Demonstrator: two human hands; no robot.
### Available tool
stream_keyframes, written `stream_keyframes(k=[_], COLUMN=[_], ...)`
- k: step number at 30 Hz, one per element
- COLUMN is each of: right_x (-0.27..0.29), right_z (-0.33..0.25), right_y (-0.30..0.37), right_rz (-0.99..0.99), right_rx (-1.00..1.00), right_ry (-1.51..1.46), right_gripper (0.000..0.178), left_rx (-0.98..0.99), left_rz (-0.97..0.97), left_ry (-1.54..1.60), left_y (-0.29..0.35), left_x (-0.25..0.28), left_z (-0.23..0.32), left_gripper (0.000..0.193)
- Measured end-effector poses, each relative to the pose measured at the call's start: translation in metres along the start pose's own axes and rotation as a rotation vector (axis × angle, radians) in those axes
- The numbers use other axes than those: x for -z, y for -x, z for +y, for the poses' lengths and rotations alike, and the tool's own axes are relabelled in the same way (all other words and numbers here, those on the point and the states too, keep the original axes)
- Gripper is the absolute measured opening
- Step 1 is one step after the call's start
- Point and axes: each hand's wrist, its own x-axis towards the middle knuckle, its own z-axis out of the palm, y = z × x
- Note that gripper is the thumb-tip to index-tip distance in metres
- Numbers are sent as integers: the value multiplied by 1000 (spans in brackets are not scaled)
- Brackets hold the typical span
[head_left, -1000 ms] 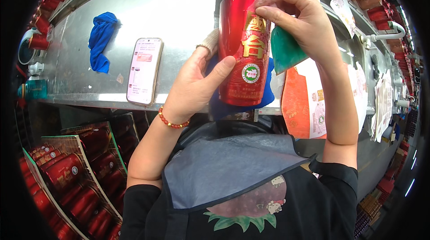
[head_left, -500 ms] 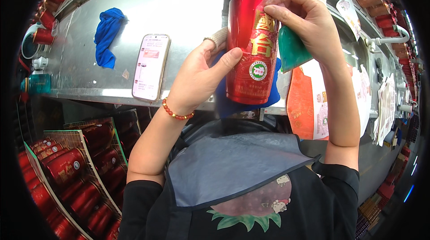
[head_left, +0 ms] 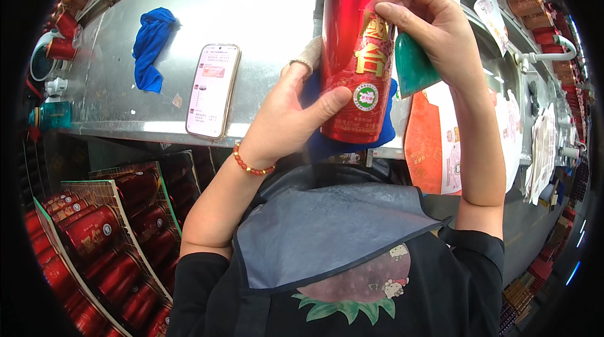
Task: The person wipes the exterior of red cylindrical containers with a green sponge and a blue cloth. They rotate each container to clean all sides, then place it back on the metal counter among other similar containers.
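Observation:
A glossy red bottle [head_left: 343, 41] with gold characters and a round green-and-white emblem leans with its clear glass neck at the far end. My left hand [head_left: 296, 101] wraps round its left side, thumb across the lower front; most fingers are hidden behind. One left finger wears a beige cover [head_left: 307, 57]. My right hand [head_left: 431, 25] is closed, thumb and fingertips pinched at the bottle's upper right edge, where a thin film seems to lie. A green scraper [head_left: 416, 66] is tucked in that palm and sticks out below. Beneath the bottle is a blue cloth [head_left: 387, 126].
On the metal table [head_left: 251, 3] lie a lit phone [head_left: 212, 91] and a crumpled blue cloth [head_left: 151, 47]. Orange and white printed sheets [head_left: 428, 142] rest at the right front edge. Racks of red bottles [head_left: 94, 230] stand lower left. A white pipe [head_left: 550, 54] runs at the right.
The bottle has shifted slightly up and right, and its tilt differs a little. Both hands have moved with it, keeping about the same hold.

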Motion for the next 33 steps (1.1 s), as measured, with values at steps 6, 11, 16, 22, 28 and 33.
stream_keyframes(k=[6, 11, 16, 22, 28, 33], right_x=[0, 2, 2, 1, 12, 17], right_z=[0, 0, 1, 2, 16, 10], right_y=[0, 1, -1, 1, 3, 41], right_rz=[-5, -10, -18, -6, 185, 138], right_rx=[-19, -37, -22, -6, -51, -313], right_ry=[-23, -37, -33, -45, 24, -75], right_gripper=[21, 21, 21, 22, 24, 34], left_rx=[50, 7, 30, 35, 73, 90], left_rz=[-39, 24, 78, 109, 72, 77], left_ry=[288, 145, 200, 223, 108, 96], left_y=[2, 2, 1, 1, 2, 6], left_x=[8, 10, 10, 6, 8, 9], left_z=[2, -13, -16, -14, -7, -6], left_gripper=[64, 60, 59, 58, 57, 68])
